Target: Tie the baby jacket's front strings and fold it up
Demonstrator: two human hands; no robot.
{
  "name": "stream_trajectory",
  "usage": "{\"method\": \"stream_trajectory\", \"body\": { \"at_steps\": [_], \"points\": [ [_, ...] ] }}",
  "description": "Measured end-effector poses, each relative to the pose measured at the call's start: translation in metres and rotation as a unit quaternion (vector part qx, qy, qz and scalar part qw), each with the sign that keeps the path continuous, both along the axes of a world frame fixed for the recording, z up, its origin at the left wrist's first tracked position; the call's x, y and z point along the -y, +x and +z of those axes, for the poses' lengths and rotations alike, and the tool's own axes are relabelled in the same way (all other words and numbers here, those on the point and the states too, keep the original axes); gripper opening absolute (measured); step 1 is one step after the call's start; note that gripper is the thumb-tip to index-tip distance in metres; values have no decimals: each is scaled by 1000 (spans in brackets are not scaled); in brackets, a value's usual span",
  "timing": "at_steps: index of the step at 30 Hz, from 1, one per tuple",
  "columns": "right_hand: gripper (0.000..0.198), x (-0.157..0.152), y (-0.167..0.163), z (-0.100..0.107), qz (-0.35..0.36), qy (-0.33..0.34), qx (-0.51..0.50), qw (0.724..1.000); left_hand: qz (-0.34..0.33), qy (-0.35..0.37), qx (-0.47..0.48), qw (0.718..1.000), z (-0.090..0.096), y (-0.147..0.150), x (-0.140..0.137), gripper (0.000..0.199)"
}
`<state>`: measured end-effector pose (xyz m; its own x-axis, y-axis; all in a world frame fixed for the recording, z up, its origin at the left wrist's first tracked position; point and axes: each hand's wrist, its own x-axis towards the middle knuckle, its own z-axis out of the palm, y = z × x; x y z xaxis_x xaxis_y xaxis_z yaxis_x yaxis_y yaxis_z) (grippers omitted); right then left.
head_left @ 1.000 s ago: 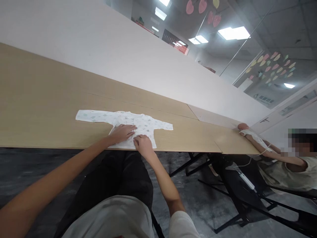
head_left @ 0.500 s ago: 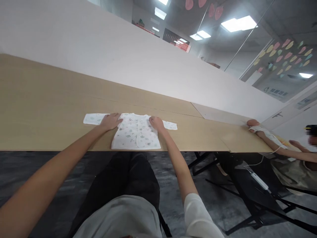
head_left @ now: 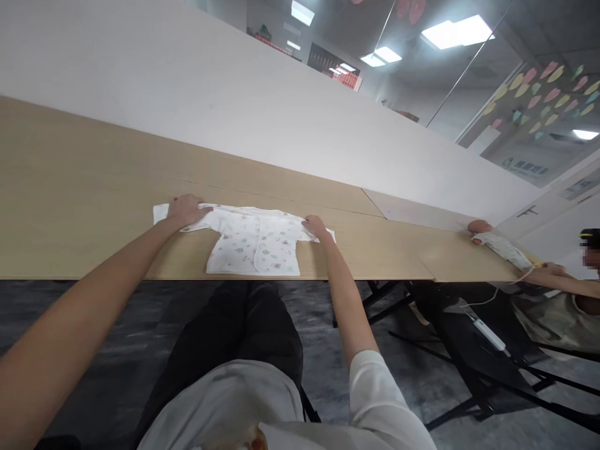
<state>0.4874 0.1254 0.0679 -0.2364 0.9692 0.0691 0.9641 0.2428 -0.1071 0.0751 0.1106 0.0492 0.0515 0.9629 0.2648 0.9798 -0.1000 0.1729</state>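
Observation:
A white baby shirt (head_left: 250, 244) with small printed figures lies front up on the table, its sleeves spread to both sides and its hem near the front edge. My left hand (head_left: 186, 210) lies over the left sleeve, thumb stretched toward the body of the shirt. Past it the cuff end shows. On the right sleeve, close to its cuff, rests my right hand (head_left: 317, 226), with its fingers curled against the cloth. The fingertips of that hand are partly hidden.
The long wooden table (head_left: 94, 181) runs along a white wall (head_left: 262, 119). Farther right, a doll (head_left: 499, 247) in pale clothes lies near another person's arm (head_left: 562, 281). A black folding chair (head_left: 497, 369) with a white power strip (head_left: 490, 335) stands below.
Both my hands have slid outward from the shoulders along the sleeves, the left one also farther from me. The sleeves now sit spread wider from the shirt's body, with the underarms showing.

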Motion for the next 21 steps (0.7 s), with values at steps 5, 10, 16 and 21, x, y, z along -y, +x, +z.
{"method": "stream_trajectory", "body": {
  "at_steps": [5, 10, 16, 21],
  "points": [
    [33, -20, 9, 68, -38, 148, -31, 988, 80, 85, 75, 990, 72, 11, -5, 63],
    [42, -25, 13, 127, -47, 297, -14, 954, 56, 266, 115, 955, 134, 9, 12, 73],
    [34, 10, 27, 85, 31, 243, 70, 967, -52, 261, 8, 964, 88, -18, 53, 65],
    [28, 49, 40, 20, 129, 141, 85, 978, -60, 163, -27, 984, 12, -24, 97, 63]
  ]
}}
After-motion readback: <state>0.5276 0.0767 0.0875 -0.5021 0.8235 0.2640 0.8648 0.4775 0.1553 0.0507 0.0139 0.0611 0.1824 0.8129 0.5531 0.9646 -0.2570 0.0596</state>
